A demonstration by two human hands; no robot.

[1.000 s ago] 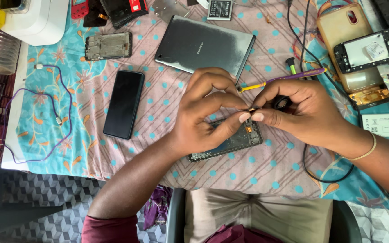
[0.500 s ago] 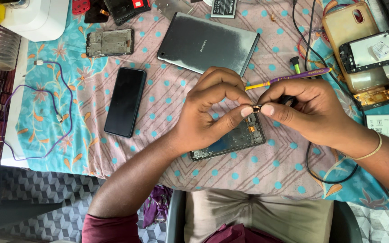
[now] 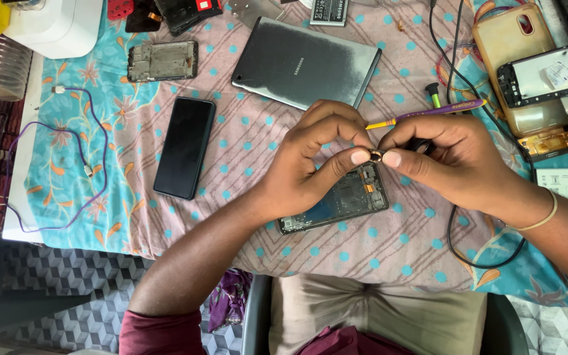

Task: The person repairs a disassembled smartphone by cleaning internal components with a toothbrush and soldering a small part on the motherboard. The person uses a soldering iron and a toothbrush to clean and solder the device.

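right now the left hand (image 3: pixel 310 164) and the right hand (image 3: pixel 451 161) meet fingertip to fingertip above an opened phone (image 3: pixel 336 204) lying on the spotted pink cloth (image 3: pixel 244 164). both thumbs and forefingers pinch one tiny metal part (image 3: pixel 376 156) between them, so each hand is closed on that part, held just over the upper right corner of the opened phone. the phone's circuit side faces up, and the left palm hides its left end. the right hand also grips a purple pen-like tool (image 3: pixel 428 113) with a yellow tip, which sticks out across the fingers toward the upper right. a thin band sits on the right wrist.

just behind the hands lies a grey tablet (image 3: pixel 304 62), back up and tilted. to the left, well apart from the hands, a black phone (image 3: pixel 184 146) lies face up, with a bare phone frame (image 3: pixel 162 61) above it. a purple cable (image 3: pixel 67 164) loops at the far left on the flowered blue sheet. a black cable (image 3: pixel 458 243) runs beside the right hand, and another opened phone (image 3: pixel 547 72) rests on a tan case at the upper right.
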